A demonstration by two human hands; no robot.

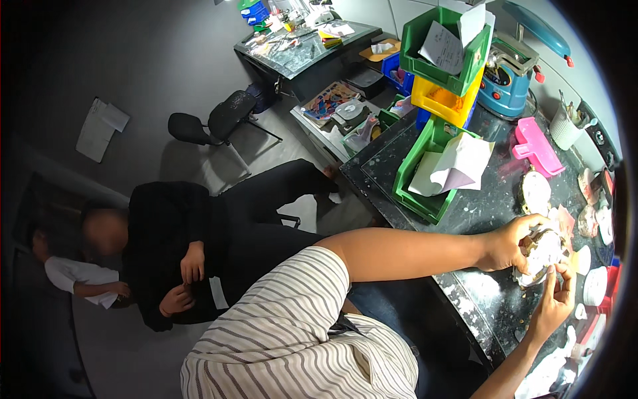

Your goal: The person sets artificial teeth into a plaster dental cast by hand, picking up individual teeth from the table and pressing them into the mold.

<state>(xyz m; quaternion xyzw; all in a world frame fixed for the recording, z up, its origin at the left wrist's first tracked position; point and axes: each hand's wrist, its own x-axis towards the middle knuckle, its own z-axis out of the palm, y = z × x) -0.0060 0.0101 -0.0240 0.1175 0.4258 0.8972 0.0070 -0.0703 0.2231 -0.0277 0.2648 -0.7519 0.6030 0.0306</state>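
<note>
A metal-rimmed dental flask half filled with white plaster [546, 247] is held over the dark worktop at the right. My left hand [508, 247] grips its near left side, with thumb and fingers wrapped round the rim. At its lower edge, the fingertips of my right hand [553, 306] are closed against the rim and plaster. Whether a small piece sits between those fingertips cannot be made out. Just beyond lies a similar round flask half with white plaster [534, 191]. A pinkish sheet [565, 221] is beside the held flask.
Stacked green bins [432, 193] with papers stand on the worktop [382, 159]. Farther back are a pink dustpan-like tray [538, 149], a blue machine [506, 86] and a cup of tools [566, 128]. White plaster models [587, 219] line the right. A person in black [179, 246] sits at left.
</note>
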